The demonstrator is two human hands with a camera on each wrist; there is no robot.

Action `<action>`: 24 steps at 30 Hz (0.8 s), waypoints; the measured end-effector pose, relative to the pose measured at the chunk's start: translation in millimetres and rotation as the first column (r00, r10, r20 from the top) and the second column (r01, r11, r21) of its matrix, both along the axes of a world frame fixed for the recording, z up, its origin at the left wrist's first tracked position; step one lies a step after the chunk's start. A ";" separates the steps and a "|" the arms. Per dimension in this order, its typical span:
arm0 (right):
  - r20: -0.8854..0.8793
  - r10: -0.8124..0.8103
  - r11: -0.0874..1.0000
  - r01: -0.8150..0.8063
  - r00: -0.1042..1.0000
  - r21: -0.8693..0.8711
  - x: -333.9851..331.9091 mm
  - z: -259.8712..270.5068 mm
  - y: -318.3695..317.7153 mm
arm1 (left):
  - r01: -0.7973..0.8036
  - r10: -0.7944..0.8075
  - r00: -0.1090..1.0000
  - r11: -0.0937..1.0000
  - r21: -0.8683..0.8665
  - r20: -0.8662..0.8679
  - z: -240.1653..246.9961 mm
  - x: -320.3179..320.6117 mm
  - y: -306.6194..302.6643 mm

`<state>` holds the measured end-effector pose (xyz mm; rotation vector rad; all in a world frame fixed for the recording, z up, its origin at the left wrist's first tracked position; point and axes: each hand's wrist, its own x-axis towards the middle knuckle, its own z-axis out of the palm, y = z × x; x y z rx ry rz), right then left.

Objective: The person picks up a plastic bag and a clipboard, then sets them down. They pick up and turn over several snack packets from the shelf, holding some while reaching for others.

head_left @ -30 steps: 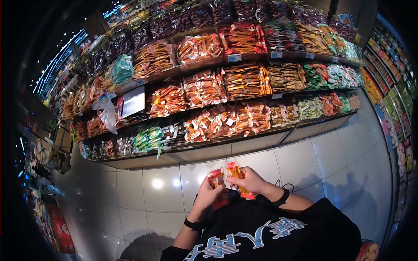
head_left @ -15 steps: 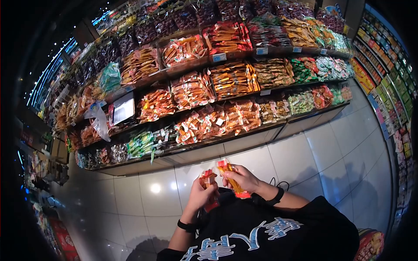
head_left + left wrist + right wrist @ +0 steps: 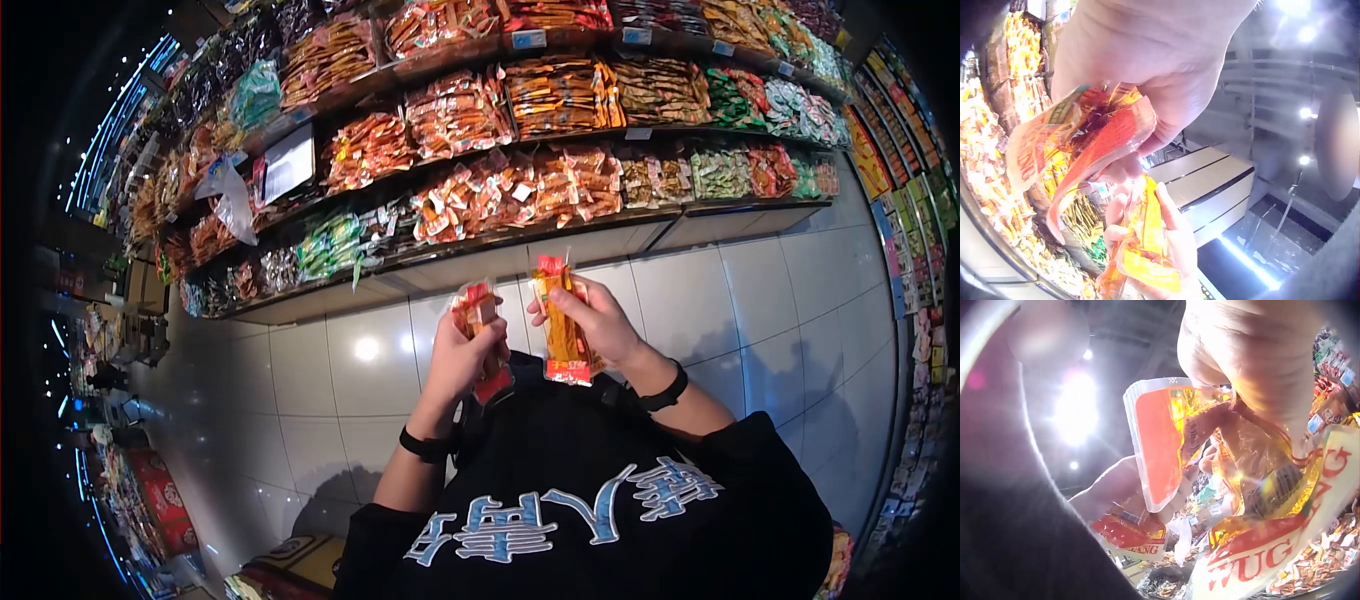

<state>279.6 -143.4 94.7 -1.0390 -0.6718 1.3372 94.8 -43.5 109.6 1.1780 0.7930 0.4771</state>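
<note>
My left hand [image 3: 463, 352] grips a red-topped clear snack packet [image 3: 482, 308], thumb across its front. In the left wrist view the packet's red end [image 3: 1110, 134] hangs below the palm. My right hand [image 3: 608, 322] holds a yellow-orange snack packet [image 3: 567, 335] with red ends, thumb pressed on its face. The right wrist view shows large red letters on a packet end [image 3: 1260, 553] and a second red end [image 3: 1159, 447] in that hand's hold. Both hands are in front of the chest, the packets side by side with a small gap between.
A tiered display shelf [image 3: 450, 248] full of bagged snacks stands ahead. A plastic bag [image 3: 232, 205] hangs by a white board [image 3: 289, 162] at its left. Pale floor tiles [image 3: 375, 385] lie between shelf and person. More stocked shelves [image 3: 915, 255] line the right side.
The head view has tilted down, so the shelf sits higher. Both hands appear higher in view; the right hand has moved away from the left and turned its packet more upright.
</note>
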 end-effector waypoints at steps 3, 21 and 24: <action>-0.078 0.028 1.000 -0.029 0.997 -0.001 1.9 9.8 -3.2 | -0.023 0.024 0.998 1.000 -0.019 0.052 7.8 2.8 -0.3; -0.101 -0.213 0.976 0.217 0.972 0.031 19.0 18.3 -32.9 | 0.138 -0.141 0.987 0.990 0.039 0.074 23.1 57.2 -16.6; 0.125 -0.328 0.945 0.322 0.937 0.061 22.9 14.7 -31.5 | 0.244 -0.246 0.969 0.967 0.074 0.013 15.8 69.6 -21.3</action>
